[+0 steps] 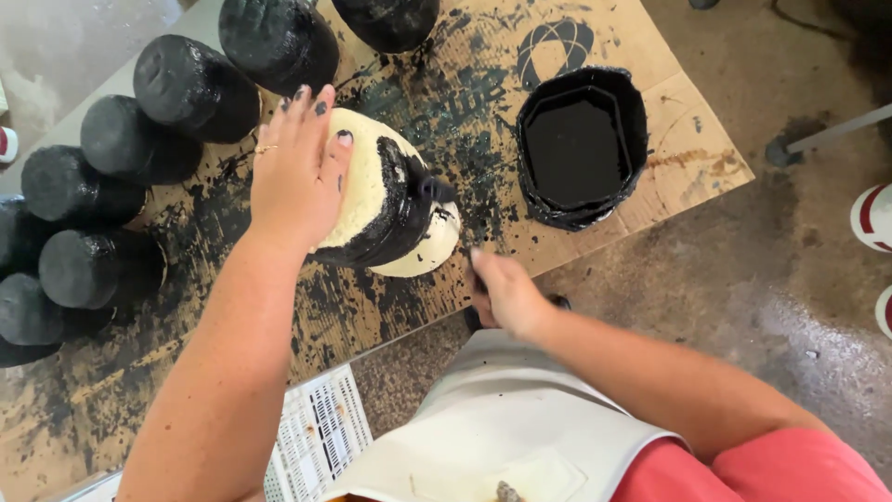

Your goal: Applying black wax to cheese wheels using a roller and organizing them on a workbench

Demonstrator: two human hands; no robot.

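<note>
A cream-coloured rounded pot [372, 181] lies tilted on paint-spattered cardboard [650, 56], with a wide band of wet black paint around its middle. My left hand [297, 177] lies flat on its unpainted end, fingers spread, steadying it. My right hand [506, 297] is closed near the table's front edge, just below the pot, around what looks like a thin brush handle. A black brush head [433, 190] rests on the painted band. A black tub [634, 107] of black paint stands to the right of the pot.
Several pots painted fully black [190, 88] are lined up along the left and back of the cardboard. A white slotted crate [316, 437] sits below the table edge. I wear a white apron [502, 418]. A red-and-white shoe [873, 218] and a metal leg [827, 135] are on the concrete floor at right.
</note>
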